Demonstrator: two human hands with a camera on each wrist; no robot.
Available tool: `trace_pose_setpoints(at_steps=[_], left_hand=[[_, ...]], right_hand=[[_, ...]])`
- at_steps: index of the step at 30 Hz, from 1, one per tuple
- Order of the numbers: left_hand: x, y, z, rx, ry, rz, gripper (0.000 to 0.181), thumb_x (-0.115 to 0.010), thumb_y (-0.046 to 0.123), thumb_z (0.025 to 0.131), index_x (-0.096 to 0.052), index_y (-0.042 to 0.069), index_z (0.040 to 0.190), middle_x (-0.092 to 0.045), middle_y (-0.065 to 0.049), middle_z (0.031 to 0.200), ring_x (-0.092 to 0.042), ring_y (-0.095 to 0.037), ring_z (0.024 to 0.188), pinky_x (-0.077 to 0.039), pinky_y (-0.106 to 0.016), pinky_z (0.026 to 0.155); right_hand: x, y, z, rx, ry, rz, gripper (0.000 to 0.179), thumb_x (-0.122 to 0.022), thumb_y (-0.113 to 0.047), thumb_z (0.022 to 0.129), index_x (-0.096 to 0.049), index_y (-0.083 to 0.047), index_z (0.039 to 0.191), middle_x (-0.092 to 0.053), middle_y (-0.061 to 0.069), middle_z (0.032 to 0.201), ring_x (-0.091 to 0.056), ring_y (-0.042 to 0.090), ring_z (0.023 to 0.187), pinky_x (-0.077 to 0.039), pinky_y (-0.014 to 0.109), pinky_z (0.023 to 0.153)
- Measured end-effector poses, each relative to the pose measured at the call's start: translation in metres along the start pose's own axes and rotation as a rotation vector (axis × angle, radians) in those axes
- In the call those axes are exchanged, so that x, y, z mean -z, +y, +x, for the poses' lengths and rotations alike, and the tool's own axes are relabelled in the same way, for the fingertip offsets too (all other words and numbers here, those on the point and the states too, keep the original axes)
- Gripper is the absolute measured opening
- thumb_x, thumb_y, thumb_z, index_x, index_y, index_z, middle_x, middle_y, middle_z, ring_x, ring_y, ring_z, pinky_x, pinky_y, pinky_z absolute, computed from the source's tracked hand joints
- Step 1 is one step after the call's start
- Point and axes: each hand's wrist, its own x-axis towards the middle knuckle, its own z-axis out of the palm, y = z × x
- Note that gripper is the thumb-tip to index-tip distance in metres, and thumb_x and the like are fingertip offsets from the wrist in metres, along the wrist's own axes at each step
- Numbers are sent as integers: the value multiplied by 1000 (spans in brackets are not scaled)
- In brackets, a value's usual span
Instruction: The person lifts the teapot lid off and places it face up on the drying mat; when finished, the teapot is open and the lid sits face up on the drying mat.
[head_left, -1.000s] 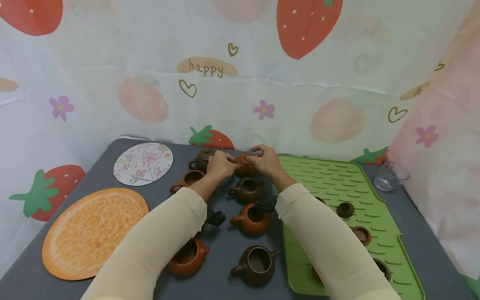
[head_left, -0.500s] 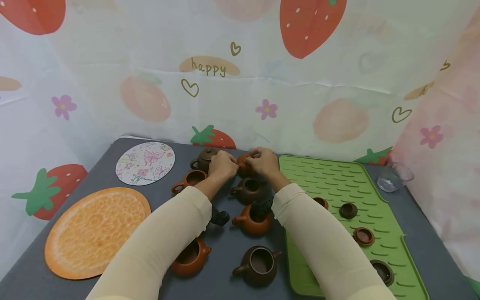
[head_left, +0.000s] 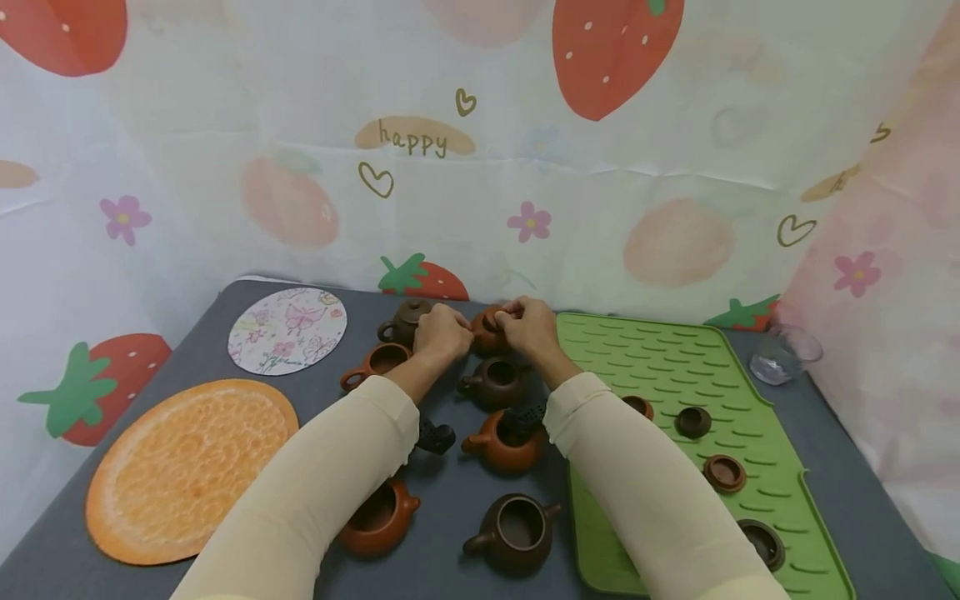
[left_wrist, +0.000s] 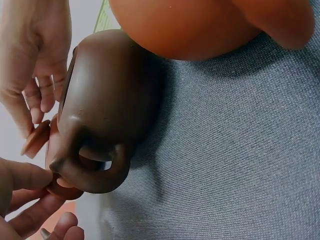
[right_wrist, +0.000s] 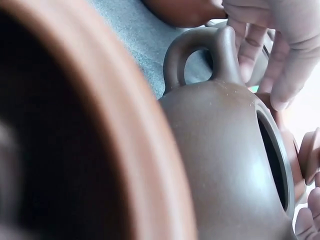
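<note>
At the back of the table stands a small reddish-brown teapot (head_left: 486, 337). My left hand (head_left: 444, 333) is at its left side, thumb and fingers pinching it by the handle; in the left wrist view those fingers (left_wrist: 31, 175) meet the pot behind a dark brown teapot (left_wrist: 107, 95). My right hand (head_left: 532, 329) pinches a small lid (left_wrist: 36, 140), tilted on edge close to the pot's mouth. The right wrist view shows the same lid (right_wrist: 311, 155) at the right edge. A dark lidded teapot (head_left: 408, 321) stands just left of my left hand.
Several lidless teapots stand nearer me, among them an orange one (head_left: 506, 446) and a dark one (head_left: 517, 533). Lids, such as a dark one (head_left: 693, 422), lie on the green mat (head_left: 645, 350). A glass pitcher (head_left: 780, 358) stands far right; two round mats (head_left: 191, 467) lie left.
My right hand has lowered a little, and its raised fingers have curled in around the lid. My left hand stays at the reddish-brown teapot. The head view shifted slightly.
</note>
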Motion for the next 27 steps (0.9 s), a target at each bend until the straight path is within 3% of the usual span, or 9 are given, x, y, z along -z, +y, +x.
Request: trace_pose_setpoints(at_steps=[8, 15, 17, 21, 25, 27], left_hand=[[1, -2, 1, -12, 4, -2, 9, -67, 16, 89, -75, 14, 89, -67, -2, 82, -61, -20, 67, -50, -35, 60], [1, -2, 0, -19, 11, -22, 8, -68, 16, 89, -75, 14, 86, -67, -3, 82, -61, -21, 67, -50, -36, 60], [1, -3, -1, -19, 15, -29, 8, -69, 17, 89, -75, 14, 86, -67, -3, 82, -61, -22, 68, -50, -36, 62], [1, -3, -1, -14, 12, -31, 8, -70, 18, 89, -75, 14, 86, -68, -3, 83, -61, -22, 70, -50, -36, 63], [0, -1, 0, -1, 7, -33, 8, -70, 18, 89, -75, 14, 86, -68, -3, 84, -61, -22, 71, -50, -36, 63], [-1, -1, 0, 7, 6, -33, 8, -70, 18, 89, -75, 14, 85, -67, -2, 83, -61, -22, 71, -50, -37, 63]], right_hand=[[5, 3, -4, -53, 30, 129, 23, -64, -25, 95, -69, -3, 93, -64, 11, 89, -59, 26, 82, -48, 39, 70], [10, 2, -2, -239, -13, 649, 13, -64, -10, 91, -64, 2, 94, -65, 15, 90, -60, 25, 79, -51, 40, 76], [11, 1, -1, -260, -22, 742, 9, -62, -8, 91, -61, 1, 92, -64, 15, 90, -60, 24, 79, -50, 37, 74], [13, 0, 0, -256, -53, 875, 12, -58, -4, 94, -54, -4, 105, -62, 16, 91, -60, 27, 80, -48, 34, 69], [15, 1, 1, -246, -94, 916, 30, -49, -4, 98, -54, -12, 126, -60, 17, 92, -55, 27, 75, -43, 34, 65], [17, 1, 1, -254, -112, 922, 34, -45, -4, 99, -56, -14, 129, -59, 16, 92, -53, 25, 72, -43, 34, 65]])
